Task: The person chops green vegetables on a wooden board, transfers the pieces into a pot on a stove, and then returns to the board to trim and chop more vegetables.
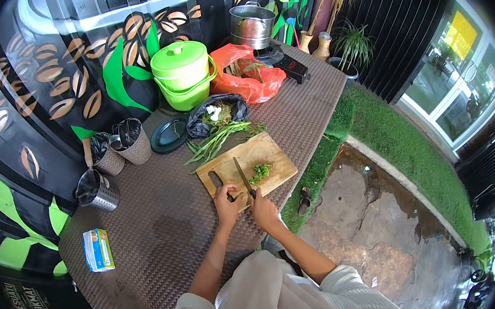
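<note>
A wooden cutting board (pixel 277 154) lies at a slant near the table's right edge. Chopped green pieces (pixel 260 173) form a small pile on it. My right hand (pixel 265 211) is closed around the handle of a knife (pixel 241 173), whose blade rests over the board and points away from me. At the board's near left edge is my left hand (pixel 230 204), fingers curled beside the handle slot; whether it holds anything is too small to tell. Long green stalks (pixel 216 144) lie just beyond the board, next to a black plastic bag (pixel 197 126) with plant scraps.
Behind stand a green lidded bucket (pixel 181 71), a red plastic bag (pixel 262 90), and a steel pot (pixel 252 26) on a stove (pixel 293 69). Utensil holders (pixel 107 198), a dark plate (pixel 169 134) and a tissue pack (pixel 98 250) are on the left of the table (pixel 156 199).
</note>
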### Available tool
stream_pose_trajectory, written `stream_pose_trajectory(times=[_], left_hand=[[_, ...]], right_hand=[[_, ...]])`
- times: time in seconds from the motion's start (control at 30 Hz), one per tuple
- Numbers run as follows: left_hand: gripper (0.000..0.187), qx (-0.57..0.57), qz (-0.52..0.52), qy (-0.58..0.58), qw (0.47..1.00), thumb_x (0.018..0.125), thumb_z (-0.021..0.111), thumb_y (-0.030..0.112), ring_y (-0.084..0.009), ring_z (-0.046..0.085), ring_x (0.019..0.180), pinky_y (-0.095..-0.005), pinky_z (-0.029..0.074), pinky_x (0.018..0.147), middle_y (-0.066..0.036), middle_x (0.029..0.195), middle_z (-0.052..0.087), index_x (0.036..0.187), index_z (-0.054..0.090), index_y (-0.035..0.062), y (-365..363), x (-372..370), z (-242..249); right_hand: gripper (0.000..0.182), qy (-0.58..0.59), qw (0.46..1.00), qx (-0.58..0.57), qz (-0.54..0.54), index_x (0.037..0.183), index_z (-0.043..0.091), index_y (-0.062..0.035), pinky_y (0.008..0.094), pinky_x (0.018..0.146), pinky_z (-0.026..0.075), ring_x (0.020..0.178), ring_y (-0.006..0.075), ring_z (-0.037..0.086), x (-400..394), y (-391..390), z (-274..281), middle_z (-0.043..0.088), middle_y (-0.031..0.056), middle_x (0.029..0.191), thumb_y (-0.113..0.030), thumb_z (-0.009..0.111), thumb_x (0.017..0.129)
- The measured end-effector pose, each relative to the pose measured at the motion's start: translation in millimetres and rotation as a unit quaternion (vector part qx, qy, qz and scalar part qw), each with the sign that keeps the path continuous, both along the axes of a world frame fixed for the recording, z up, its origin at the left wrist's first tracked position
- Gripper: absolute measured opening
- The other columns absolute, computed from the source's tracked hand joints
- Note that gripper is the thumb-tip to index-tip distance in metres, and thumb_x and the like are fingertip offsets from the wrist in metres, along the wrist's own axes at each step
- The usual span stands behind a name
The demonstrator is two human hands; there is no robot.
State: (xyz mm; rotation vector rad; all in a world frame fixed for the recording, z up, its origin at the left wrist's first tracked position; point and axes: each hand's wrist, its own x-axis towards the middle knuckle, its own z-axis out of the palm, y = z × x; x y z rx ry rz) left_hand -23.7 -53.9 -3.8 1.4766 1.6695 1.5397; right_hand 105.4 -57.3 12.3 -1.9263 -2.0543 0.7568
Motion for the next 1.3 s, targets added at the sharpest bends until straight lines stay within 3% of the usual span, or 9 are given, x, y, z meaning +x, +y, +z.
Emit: stream_pose_trajectory(times=[0.27, 0.37, 0.43, 0.67, 0.77, 0.97, 1.03, 1.17, 1.3], left_hand=[[0.020, 0.010, -0.020, 0.061, 0.998, 0.069, 0.079, 0.005, -0.0198, 0.055, 0.077, -0.0316, 0.044, 0.067, -0.005, 0.081, 0.062, 0.083, 0.064, 0.0060, 2, -4, -4], [0.016, 0.002, 0.017, 0.079, 0.997, 0.072, 0.078, 0.011, -0.0214, 0.054, 0.086, -0.0360, 0.040, 0.078, -0.004, 0.087, 0.062, 0.081, 0.065, 0.0084, 3, -8, -6], [0.015, -0.043, 0.140, 0.269, 0.952, 0.075, 0.077, 0.017, -0.0237, 0.049, 0.097, -0.0416, 0.032, 0.086, -0.004, 0.093, 0.060, 0.085, 0.067, 0.0100, -5, -10, 8], [0.020, -0.137, 0.176, 0.296, 0.929, 0.074, 0.077, 0.023, -0.0266, 0.042, 0.105, -0.0442, 0.026, 0.085, -0.007, 0.104, 0.055, 0.090, 0.072, 0.0106, -14, -14, 11], [0.017, -0.158, 0.143, 0.275, 0.938, 0.076, 0.076, 0.023, -0.0268, 0.041, 0.105, -0.0438, 0.026, 0.084, -0.006, 0.106, 0.054, 0.086, 0.071, 0.0094, -11, -14, 6], [0.011, -0.140, 0.150, 0.206, 0.957, 0.082, 0.071, 0.019, -0.0242, 0.051, 0.095, -0.0426, 0.027, 0.085, -0.006, 0.085, 0.063, 0.083, 0.070, 0.0079, -6, -17, 12], [0.009, -0.079, 0.074, 0.159, 0.981, 0.083, 0.069, 0.016, -0.0252, 0.056, 0.087, -0.0398, 0.031, 0.086, -0.006, 0.077, 0.065, 0.084, 0.069, 0.0062, -2, -21, 8], [0.011, -0.047, 0.020, 0.146, 0.988, 0.084, 0.067, 0.014, -0.0275, 0.057, 0.085, -0.0385, 0.036, 0.084, -0.009, 0.082, 0.065, 0.085, 0.069, 0.0041, 5, -16, 3], [0.013, -0.035, -0.016, 0.237, 0.971, 0.080, 0.069, 0.014, -0.0280, 0.057, 0.089, -0.0395, 0.040, 0.084, -0.011, 0.084, 0.065, 0.086, 0.071, 0.0028, 15, -4, 3]], right_hand=[[0.030, 0.056, 0.998, 0.013, 0.036, 0.109, 0.039, -0.0001, 0.0544, 0.069, 0.050, 0.078, 0.0464, 0.063, 4, -10, 7, 0.064, 0.0289, 0.079, -0.027, 0.045, 0.096], [0.030, 0.079, 0.996, -0.003, 0.033, 0.110, 0.038, -0.0011, 0.0554, 0.069, 0.050, 0.077, 0.0471, 0.063, 3, -16, 5, 0.063, 0.0291, 0.078, -0.027, 0.045, 0.096], [0.029, 0.043, 0.998, -0.019, 0.030, 0.109, 0.038, -0.0024, 0.0566, 0.069, 0.049, 0.076, 0.0478, 0.063, 2, -18, 4, 0.063, 0.0294, 0.078, -0.028, 0.044, 0.096], [0.027, 0.073, 0.997, 0.025, 0.012, 0.107, 0.038, -0.0024, 0.0581, 0.063, 0.047, 0.069, 0.0495, 0.060, 14, -10, -3, 0.061, 0.0306, 0.073, -0.026, 0.044, 0.096], [0.028, 0.090, 0.994, 0.045, 0.051, 0.107, 0.038, -0.0024, 0.0582, 0.063, 0.047, 0.069, 0.0498, 0.060, 14, -16, -6, 0.061, 0.0304, 0.072, -0.027, 0.045, 0.096], [0.029, 0.059, 0.998, 0.026, 0.028, 0.106, 0.038, -0.0022, 0.0569, 0.062, 0.048, 0.069, 0.0484, 0.061, 11, -21, 1, 0.062, 0.0293, 0.072, -0.028, 0.045, 0.096], [0.028, 0.027, 0.997, 0.033, 0.057, 0.106, 0.039, -0.0026, 0.0556, 0.061, 0.049, 0.069, 0.0467, 0.062, 12, -22, 0, 0.062, 0.0281, 0.072, -0.028, 0.045, 0.096], [0.028, 0.011, 0.999, 0.037, 0.036, 0.107, 0.039, -0.0032, 0.0547, 0.060, 0.049, 0.068, 0.0458, 0.063, 20, -11, -7, 0.063, 0.0274, 0.072, -0.028, 0.046, 0.096], [0.027, -0.001, 0.998, 0.055, 0.017, 0.107, 0.039, -0.0038, 0.0557, 0.062, 0.049, 0.069, 0.0464, 0.062, 31, 5, -1, 0.063, 0.0270, 0.071, -0.028, 0.046, 0.095]])
